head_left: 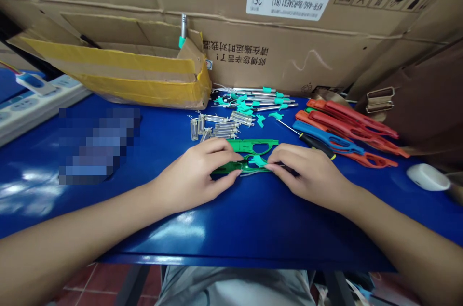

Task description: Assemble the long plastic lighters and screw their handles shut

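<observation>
My left hand (208,171) is closed, thumb and forefinger pinched over a green plastic shell half (222,169) that lies on the table. A thin pale wire shows by its fingertips; whether they grip the wire or the shell is hard to see. Opposite it, my right hand (302,168) pinches a small teal plastic piece (258,160) above the same shell, and a thin grey rod or lead shows just below. Another green shell half (249,146), with an oval opening, lies just behind both hands.
Behind lie clear rectangular parts (224,130) and metal rods with teal pieces (260,99). A screwdriver (314,144) and red, orange and blue shells (347,127) sit right, near a white object (428,177). A taped carton (144,74) and power strip (47,96) stand left.
</observation>
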`<action>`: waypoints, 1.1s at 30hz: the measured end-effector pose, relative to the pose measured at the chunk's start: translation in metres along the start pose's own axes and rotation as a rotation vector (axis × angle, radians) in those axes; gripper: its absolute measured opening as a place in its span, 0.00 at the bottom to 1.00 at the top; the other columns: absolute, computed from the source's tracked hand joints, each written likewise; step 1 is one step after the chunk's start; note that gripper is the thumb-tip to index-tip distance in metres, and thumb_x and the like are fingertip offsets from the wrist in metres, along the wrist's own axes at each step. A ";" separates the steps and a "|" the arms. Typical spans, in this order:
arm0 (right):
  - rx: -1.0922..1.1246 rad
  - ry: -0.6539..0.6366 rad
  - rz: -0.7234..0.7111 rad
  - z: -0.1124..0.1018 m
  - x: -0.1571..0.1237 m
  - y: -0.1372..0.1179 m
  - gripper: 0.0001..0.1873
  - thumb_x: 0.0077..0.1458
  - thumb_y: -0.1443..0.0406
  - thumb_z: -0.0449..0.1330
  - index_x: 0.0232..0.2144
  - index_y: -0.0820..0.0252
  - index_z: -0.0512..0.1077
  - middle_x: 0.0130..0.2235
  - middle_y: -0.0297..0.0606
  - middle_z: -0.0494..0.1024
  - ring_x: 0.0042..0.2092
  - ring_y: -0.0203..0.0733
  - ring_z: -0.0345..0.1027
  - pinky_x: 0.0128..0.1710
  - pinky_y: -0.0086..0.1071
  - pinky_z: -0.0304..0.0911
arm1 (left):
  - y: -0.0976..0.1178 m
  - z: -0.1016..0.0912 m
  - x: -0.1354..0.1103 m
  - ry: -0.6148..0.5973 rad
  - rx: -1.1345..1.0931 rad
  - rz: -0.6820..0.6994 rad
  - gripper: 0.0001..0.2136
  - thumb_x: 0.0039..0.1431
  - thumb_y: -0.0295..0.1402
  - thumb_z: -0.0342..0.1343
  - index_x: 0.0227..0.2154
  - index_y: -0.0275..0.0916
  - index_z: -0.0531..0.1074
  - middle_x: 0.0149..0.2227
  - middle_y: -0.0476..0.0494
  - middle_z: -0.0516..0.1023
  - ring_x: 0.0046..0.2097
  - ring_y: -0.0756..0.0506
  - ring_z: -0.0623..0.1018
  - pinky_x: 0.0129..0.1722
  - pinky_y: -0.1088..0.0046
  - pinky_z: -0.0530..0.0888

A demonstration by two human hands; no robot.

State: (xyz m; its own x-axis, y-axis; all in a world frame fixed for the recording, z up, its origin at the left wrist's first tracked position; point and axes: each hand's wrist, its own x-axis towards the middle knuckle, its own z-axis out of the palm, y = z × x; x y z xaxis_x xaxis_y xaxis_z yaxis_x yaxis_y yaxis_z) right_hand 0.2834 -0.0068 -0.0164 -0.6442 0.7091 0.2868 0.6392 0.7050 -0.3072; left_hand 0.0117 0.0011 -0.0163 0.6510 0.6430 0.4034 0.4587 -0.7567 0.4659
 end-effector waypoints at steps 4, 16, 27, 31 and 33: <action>0.096 0.032 0.017 0.004 -0.001 0.005 0.06 0.69 0.65 0.55 0.42 0.57 0.73 0.43 0.40 0.80 0.44 0.42 0.75 0.44 0.34 0.68 | -0.004 0.004 0.001 -0.006 0.024 -0.026 0.10 0.65 0.28 0.59 0.48 0.34 0.78 0.42 0.41 0.77 0.43 0.46 0.79 0.45 0.70 0.78; 0.003 -0.052 -0.015 0.002 -0.005 0.008 0.10 0.68 0.67 0.54 0.40 0.57 0.76 0.41 0.38 0.78 0.39 0.38 0.73 0.36 0.31 0.64 | -0.013 0.010 0.002 0.019 -0.041 -0.004 0.07 0.66 0.27 0.60 0.42 0.35 0.82 0.37 0.43 0.80 0.37 0.49 0.79 0.39 0.74 0.76; 0.212 0.004 -0.025 0.010 -0.005 0.011 0.08 0.66 0.70 0.57 0.39 0.58 0.76 0.41 0.38 0.78 0.40 0.38 0.73 0.40 0.30 0.66 | -0.011 0.011 0.003 0.064 -0.187 -0.070 0.07 0.62 0.26 0.63 0.40 0.36 0.84 0.37 0.45 0.81 0.37 0.51 0.80 0.39 0.77 0.76; 0.325 0.071 -0.039 0.015 -0.004 0.014 0.07 0.65 0.72 0.59 0.37 0.60 0.77 0.39 0.38 0.78 0.39 0.36 0.73 0.40 0.30 0.67 | -0.012 0.011 0.002 0.077 -0.205 -0.087 0.06 0.61 0.26 0.64 0.40 0.37 0.84 0.37 0.45 0.81 0.37 0.51 0.80 0.38 0.78 0.76; 0.356 0.098 -0.053 0.017 -0.003 0.014 0.08 0.64 0.73 0.59 0.38 0.60 0.78 0.39 0.38 0.78 0.39 0.36 0.73 0.40 0.29 0.68 | -0.012 0.011 0.001 0.081 -0.215 -0.093 0.06 0.61 0.26 0.64 0.40 0.38 0.84 0.36 0.46 0.81 0.36 0.51 0.80 0.38 0.79 0.76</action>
State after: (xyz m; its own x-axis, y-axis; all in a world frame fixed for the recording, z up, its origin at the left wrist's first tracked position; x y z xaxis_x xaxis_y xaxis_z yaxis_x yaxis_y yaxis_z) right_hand 0.2872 0.0008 -0.0373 -0.6182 0.6819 0.3911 0.4086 0.7038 -0.5811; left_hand 0.0139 0.0096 -0.0298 0.5575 0.7228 0.4082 0.3699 -0.6565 0.6574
